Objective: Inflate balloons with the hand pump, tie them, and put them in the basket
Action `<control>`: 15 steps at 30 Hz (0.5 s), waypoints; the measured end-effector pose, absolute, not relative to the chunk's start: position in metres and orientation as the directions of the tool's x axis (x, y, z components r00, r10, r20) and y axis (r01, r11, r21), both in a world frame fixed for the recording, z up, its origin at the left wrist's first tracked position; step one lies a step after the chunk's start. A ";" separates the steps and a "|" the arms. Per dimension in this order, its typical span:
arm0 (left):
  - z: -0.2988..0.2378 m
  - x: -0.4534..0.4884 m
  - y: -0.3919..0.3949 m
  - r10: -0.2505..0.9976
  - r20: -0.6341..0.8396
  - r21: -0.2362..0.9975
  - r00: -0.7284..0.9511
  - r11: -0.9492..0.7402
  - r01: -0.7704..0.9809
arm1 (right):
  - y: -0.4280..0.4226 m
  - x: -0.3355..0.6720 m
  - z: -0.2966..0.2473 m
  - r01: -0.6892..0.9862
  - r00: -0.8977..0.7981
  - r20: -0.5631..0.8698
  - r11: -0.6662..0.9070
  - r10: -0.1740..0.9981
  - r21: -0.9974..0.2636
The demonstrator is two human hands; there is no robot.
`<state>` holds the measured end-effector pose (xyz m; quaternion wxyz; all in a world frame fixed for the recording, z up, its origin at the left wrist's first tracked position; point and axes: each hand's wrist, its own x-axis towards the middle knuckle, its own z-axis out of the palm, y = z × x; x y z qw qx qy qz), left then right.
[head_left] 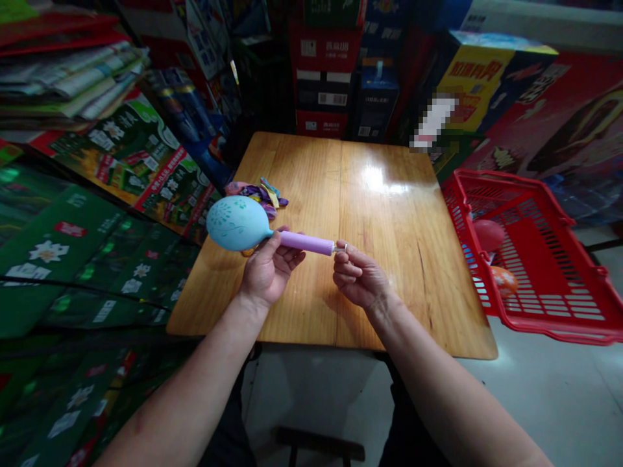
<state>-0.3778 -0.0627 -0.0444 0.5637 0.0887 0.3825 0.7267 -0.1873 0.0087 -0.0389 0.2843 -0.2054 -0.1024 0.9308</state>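
Observation:
A light blue balloon (237, 223) with a darker printed pattern is partly inflated, its neck on the left end of a purple balloon pump (311, 243). My left hand (270, 266) is closed on the balloon's neck and the pump's end, thumb on top. At the pump's other end, my right hand (357, 275) grips the small white handle, which is pushed close to the barrel. Behind the blue balloon lies a pile of limp balloons (267, 194) in purple, pink, yellow and blue. Something orange shows partly beneath the blue balloon.
The wooden table (389, 220) lies under both hands. A red basket (545, 259) with a pink balloon (488, 235) and an orange balloon (504, 281) stands at the right. Green cartons (63, 253) line the left side, and stacked boxes (324, 71) stand behind the table.

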 end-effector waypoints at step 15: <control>-0.055 -0.373 -0.065 0.885 -0.251 0.705 -0.393 -0.111 -0.700 | 0.007 -0.193 -0.054 -0.494 -0.757 -0.340 -0.830 0.557 -0.260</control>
